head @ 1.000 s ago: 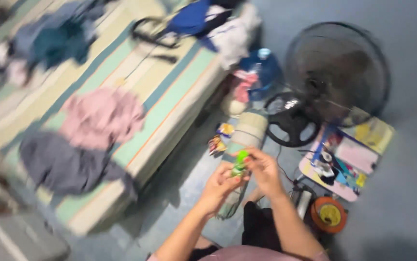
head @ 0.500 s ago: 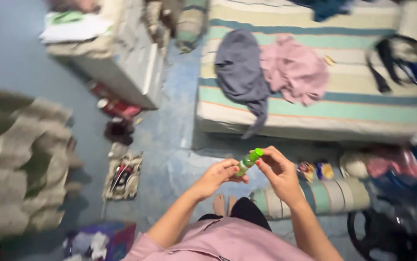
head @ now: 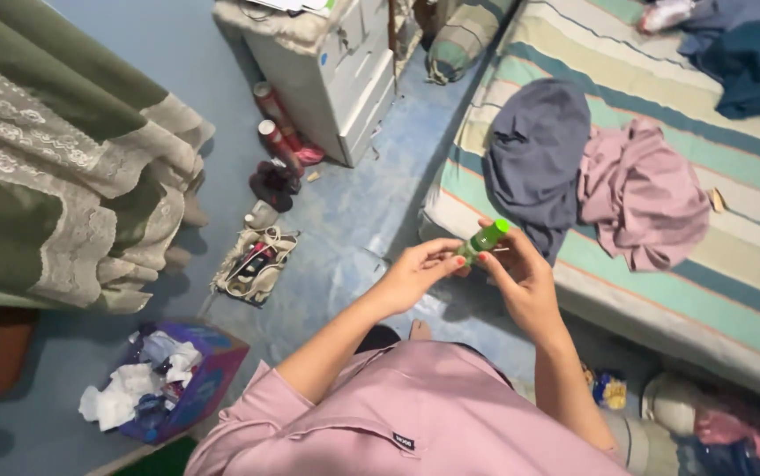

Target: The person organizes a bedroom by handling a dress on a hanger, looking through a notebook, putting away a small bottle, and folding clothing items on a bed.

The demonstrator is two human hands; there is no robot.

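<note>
**Green-capped bottle held in both hands above the floor**

Green-capped bottle (head: 483, 240): a small, slim bottle with a bright green cap, held tilted at centre frame, cap end pointing to the upper right. It is off every surface, in front of the near edge of the striped mattress (head: 662, 291).

Left hand (head: 415, 275): fingers closed on the lower end of the bottle, pinching the body from the left. Right hand (head: 521, 280): fingers closed narrowly about the upper part, just below the cap, thumb and forefinger at the neck. Both hands touch the bottle; neither is spread wide.

Surroundings: a grey garment (head: 534, 154) and a pink garment (head: 640, 189) lie on the mattress, right of centre. A white drawer cabinet (head: 345, 79) stands at upper centre. A green lace-edged curtain (head: 63, 167) fills the left of the frame. A purple box of crumpled tissue (head: 164, 383) sits at lower left, and an open pouch (head: 252, 264) lies on the blue floor (head: 353, 203) left of the hands.

Handling judgement: for a small bottle gripped this way, keep the lower hand steady as the anchor and let the upper fingers do any turning. Hold the cap end higher than the base so that contents cannot run out. Keep the pinch firm; the body is thin and would slip easily.
</note>
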